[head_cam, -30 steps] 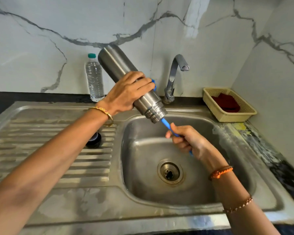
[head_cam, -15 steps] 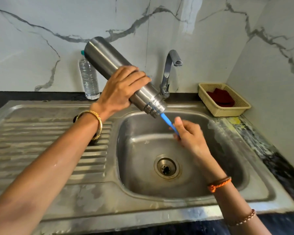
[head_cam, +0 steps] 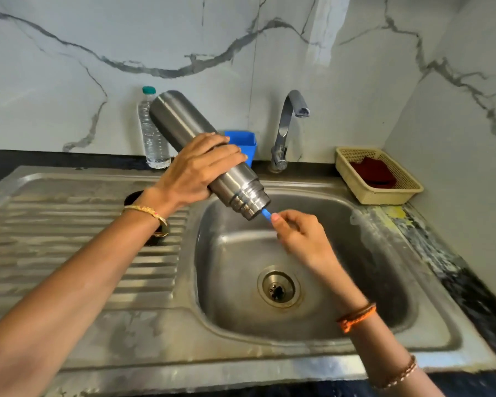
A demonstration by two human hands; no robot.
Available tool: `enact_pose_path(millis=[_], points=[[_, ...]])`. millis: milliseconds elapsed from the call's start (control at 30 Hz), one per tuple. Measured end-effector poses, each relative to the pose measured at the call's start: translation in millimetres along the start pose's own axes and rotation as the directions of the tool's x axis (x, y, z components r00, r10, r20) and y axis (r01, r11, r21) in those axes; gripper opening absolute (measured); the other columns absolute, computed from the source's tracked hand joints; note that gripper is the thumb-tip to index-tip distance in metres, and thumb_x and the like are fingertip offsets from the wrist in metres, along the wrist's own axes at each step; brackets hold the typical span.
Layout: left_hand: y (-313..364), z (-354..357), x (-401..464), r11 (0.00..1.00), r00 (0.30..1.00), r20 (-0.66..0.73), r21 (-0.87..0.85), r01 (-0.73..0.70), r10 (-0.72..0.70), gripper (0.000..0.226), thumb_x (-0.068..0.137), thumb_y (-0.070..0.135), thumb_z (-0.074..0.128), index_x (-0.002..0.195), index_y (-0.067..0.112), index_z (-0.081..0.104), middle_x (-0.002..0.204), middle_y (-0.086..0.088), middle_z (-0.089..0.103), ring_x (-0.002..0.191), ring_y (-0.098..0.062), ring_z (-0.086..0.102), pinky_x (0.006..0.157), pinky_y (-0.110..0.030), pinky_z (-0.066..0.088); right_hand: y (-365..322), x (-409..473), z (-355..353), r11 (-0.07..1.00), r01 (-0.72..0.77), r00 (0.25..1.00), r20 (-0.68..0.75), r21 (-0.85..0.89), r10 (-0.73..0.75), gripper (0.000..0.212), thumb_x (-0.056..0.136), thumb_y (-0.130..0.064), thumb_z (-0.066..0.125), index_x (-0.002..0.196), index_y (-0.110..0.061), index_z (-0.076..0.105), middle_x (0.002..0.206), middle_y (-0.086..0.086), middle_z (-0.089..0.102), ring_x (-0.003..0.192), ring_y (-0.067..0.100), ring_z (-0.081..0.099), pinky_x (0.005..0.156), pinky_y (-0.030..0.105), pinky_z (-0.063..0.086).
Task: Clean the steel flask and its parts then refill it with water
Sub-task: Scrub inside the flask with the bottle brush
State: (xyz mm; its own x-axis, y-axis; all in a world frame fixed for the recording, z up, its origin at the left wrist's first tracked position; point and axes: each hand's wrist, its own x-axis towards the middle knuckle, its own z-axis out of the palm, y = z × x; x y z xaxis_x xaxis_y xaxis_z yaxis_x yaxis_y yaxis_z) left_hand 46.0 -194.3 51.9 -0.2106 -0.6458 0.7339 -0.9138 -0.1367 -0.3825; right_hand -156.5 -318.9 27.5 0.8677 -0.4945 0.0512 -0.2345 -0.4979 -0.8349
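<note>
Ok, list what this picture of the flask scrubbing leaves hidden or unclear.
Head view only:
- Brush: its head is inside the steel flask; only a short blue bit of the handle shows, the rest lies in the right hand.
- Flask interior: the mouth points away and down.
- Dark round thing on the drainboard: mostly behind the left hand and its wrist.
- Blue container: partly behind the flask.

blue brush handle (head_cam: 265, 214) pushed deeper into flask (head_cam: 201, 147), right hand (head_cam: 301, 239) nearer mouth

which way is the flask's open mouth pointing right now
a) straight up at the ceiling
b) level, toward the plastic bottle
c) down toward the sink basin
c: the left hand tilts the steel flask so its threaded mouth angles down over the sink, a blue brush handle sticking out.
</note>
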Motion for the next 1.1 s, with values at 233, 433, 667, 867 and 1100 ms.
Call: enact_pose_path(millis=[233, 433, 667, 867, 1100], points=[[1.0, -4.0, 12.6, 0.990, 0.992, -0.119, 0.135, 0.050, -0.034, 0.053, 0.075, 0.005, 0.065, 0.122, 0.023, 0.049, 0.129, 0.002, 0.049, 0.123, -0.033, 0.036, 0.107, -0.048, 0.022, 10.0, -7.8, 23.1, 0.953, 0.287, 0.925, -0.288, 0.096, -0.249, 0.059, 0.085, -0.046, 0.046, 0.070, 0.010, 0.058, 0.053, 0.000, 0.032, 0.050, 0.005, 0.027, 0.048, 0.025, 0.022], [43.7, -22.3, 35.3, 0.004, 0.310, 0.167, -0.875, 0.484, -0.936, 0.091, 0.077, -0.013, 0.060, 0.143, 0.030, 0.017, 0.138, -0.005, 0.038, 0.107, -0.019, 0.054, 0.085, -0.031, 0.053, 3.5, -9.0, 19.9, 0.926, 0.331, 0.904, -0.345, 0.184, -0.254, 0.052, 0.085, -0.041, 0.048, 0.067, 0.006, 0.060, 0.052, 0.001, 0.034, 0.049, 0.009, 0.028, 0.047, 0.027, 0.023], [54.2, -28.1, 41.5, -0.737, 0.134, 0.732, -0.675, 0.016, -0.668, 0.031, 0.079, 0.032, 0.059, 0.098, 0.008, 0.061, 0.086, -0.007, 0.066, 0.086, -0.023, 0.063, 0.091, -0.040, 0.048, 15.0, -15.4, 32.6, 0.960, 0.227, 0.897, -0.349, -0.163, -0.271, 0.040, 0.093, -0.036, 0.049, 0.069, -0.007, 0.062, 0.046, -0.006, 0.031, 0.044, 0.010, 0.030, 0.044, 0.019, 0.020], [54.7, -14.0, 52.7, -0.785, -0.074, 0.787, -0.596, 0.168, -0.613, 0.022, 0.077, 0.026, 0.071, 0.089, 0.013, 0.057, 0.082, -0.007, 0.064, 0.077, -0.022, 0.062, 0.082, -0.040, 0.053, -4.2, -6.3, 14.2, 0.682, -0.368, 0.928, 0.297, 0.632, 0.225, 0.036, 0.097, -0.034, 0.042, 0.072, -0.015, 0.059, 0.045, -0.008, 0.030, 0.030, 0.000, 0.019, 0.030, 0.010, 0.013], [34.1, -8.3, 51.9, -0.777, -0.174, 0.758, -0.623, 0.095, -0.629, 0.048, 0.067, 0.031, 0.078, 0.104, 0.011, 0.057, 0.097, -0.009, 0.064, 0.090, -0.026, 0.065, 0.080, -0.044, 0.055, 11.7, -10.3, 25.7, 0.765, 0.121, 0.911, -0.236, -0.633, -0.339, 0.032, 0.088, -0.036, 0.045, 0.070, -0.015, 0.061, 0.048, -0.001, 0.054, 0.036, 0.023, 0.050, 0.039, 0.019, 0.021]])
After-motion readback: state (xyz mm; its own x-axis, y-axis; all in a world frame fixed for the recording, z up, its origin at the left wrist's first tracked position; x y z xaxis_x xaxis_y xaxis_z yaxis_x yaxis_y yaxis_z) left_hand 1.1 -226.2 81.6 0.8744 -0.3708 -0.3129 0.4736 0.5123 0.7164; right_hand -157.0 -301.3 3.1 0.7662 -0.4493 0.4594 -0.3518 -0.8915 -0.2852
